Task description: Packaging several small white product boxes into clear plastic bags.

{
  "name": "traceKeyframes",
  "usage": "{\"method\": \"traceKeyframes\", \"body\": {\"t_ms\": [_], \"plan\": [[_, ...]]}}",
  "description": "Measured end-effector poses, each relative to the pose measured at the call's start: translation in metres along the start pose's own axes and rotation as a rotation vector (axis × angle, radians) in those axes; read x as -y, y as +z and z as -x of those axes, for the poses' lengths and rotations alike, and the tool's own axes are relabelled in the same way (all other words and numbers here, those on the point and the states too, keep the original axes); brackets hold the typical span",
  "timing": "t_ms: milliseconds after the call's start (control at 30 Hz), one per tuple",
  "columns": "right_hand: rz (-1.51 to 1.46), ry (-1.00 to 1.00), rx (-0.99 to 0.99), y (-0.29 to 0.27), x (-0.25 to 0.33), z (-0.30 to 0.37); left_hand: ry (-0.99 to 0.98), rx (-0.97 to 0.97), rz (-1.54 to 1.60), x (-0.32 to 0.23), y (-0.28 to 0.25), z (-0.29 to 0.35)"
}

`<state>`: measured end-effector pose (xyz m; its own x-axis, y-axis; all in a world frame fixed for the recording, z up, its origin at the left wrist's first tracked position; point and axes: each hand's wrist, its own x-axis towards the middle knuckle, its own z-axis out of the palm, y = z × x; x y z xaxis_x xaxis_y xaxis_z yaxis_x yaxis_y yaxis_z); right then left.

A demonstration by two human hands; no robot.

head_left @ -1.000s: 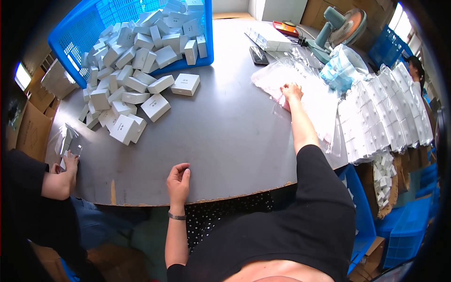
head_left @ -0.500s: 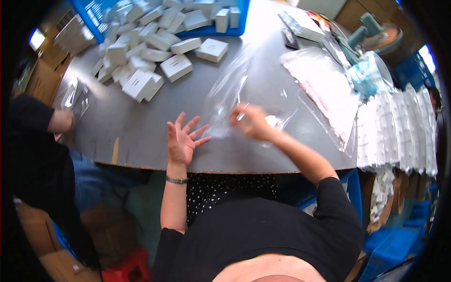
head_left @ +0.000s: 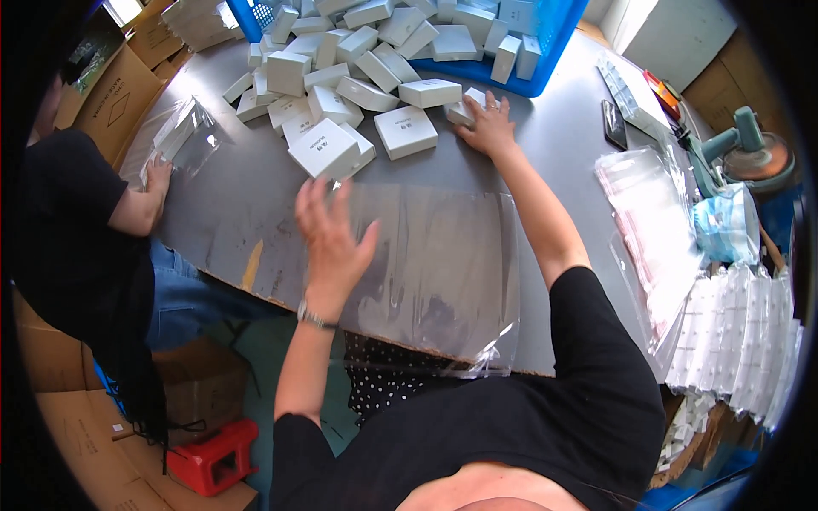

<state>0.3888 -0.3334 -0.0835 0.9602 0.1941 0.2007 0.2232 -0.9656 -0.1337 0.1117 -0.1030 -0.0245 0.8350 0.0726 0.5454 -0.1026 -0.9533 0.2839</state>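
A flat clear plastic bag [head_left: 426,264] lies in front of me, its near end hanging over the table edge. My left hand [head_left: 328,243], slightly blurred, is over the bag's left side with fingers apart and nothing in it. Beyond the bag, my right hand [head_left: 487,128] reaches to a small white box [head_left: 460,111]; its spread fingers touch the box and partly cover it. Left of that hand, another white box [head_left: 406,133] lies on the table beside a heap of similar boxes [head_left: 324,148].
A blue crate [head_left: 558,51] with more white boxes stands at the back. To the right are a phone [head_left: 613,124], stacked plastic bags [head_left: 648,230], a fan [head_left: 758,157] and white wrapped packs [head_left: 724,332]. At left, a co-worker's hand [head_left: 158,173] touches a bagged box.
The clear bag, crumpled near my hands before, now lies spread flat. My right hand has moved away from me to a white box. My left hand has moved farther over the table.
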Motion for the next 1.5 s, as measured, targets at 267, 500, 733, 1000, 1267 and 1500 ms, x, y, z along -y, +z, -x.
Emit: {"method": "traceKeyframes", "body": {"t_ms": [267, 500, 733, 1000, 1267, 1500], "plan": [[-0.142, -0.183, -0.035, -0.037, -0.049, 0.128, 0.166, 0.5, -0.165, 0.026, 0.137, -0.146], [-0.895, -0.213, -0.239, -0.097, -0.072, 0.171, -0.791, 0.895, 1.728, -0.017, 0.078, -0.123], [-0.462, -0.92, -0.16, -0.174, 0.023, 0.219, -0.709, 0.992, 2.063, -0.056, 0.025, -0.017], [-0.903, -0.577, -0.205, -0.128, 0.009, 0.31, -0.752, 0.898, 1.771, -0.105, -0.011, 0.061], [-0.172, -0.249, -0.452, -0.072, -0.135, 0.304, 0.222, 0.528, -0.15, -0.032, 0.02, 0.107], [-0.365, -0.648, -0.063, -0.1, -0.011, 0.336, -0.3, 0.482, -0.09, -0.062, 0.057, 0.095]]}}
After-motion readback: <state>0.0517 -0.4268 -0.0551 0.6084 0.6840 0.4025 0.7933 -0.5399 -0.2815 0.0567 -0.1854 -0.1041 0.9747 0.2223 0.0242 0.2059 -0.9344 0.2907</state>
